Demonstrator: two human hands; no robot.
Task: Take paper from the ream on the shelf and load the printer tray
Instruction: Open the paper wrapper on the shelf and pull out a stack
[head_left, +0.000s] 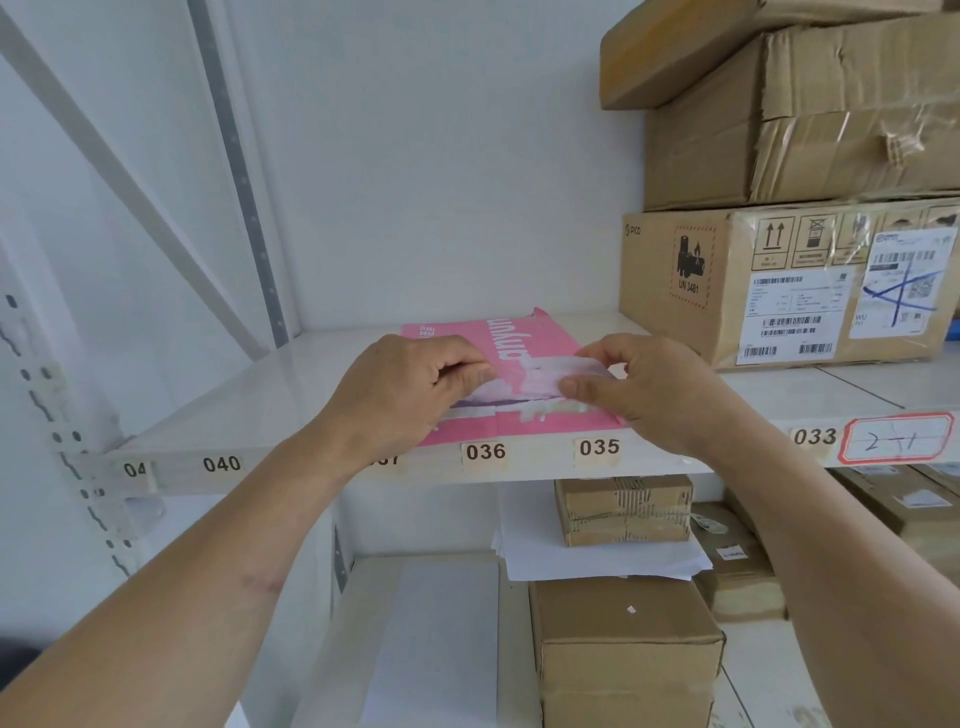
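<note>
A pink-wrapped paper ream (524, 335) lies flat on the white shelf (249, 410), near the front edge above labels 036 and 035. Its wrapper is torn at the near end. My left hand (410, 389) pinches the wrapper's torn edge on the left. My right hand (649, 389) pinches a lifted flap of wrapper (550, 376) on the right. White paper shows beneath the flap. No printer is in view.
Stacked cardboard boxes (779, 280) stand on the same shelf just right of the ream. On the shelf below lie more boxes (623, 654), loose white sheets (597, 561) and a white stack (441, 639). A shelf upright (67, 426) stands at the left.
</note>
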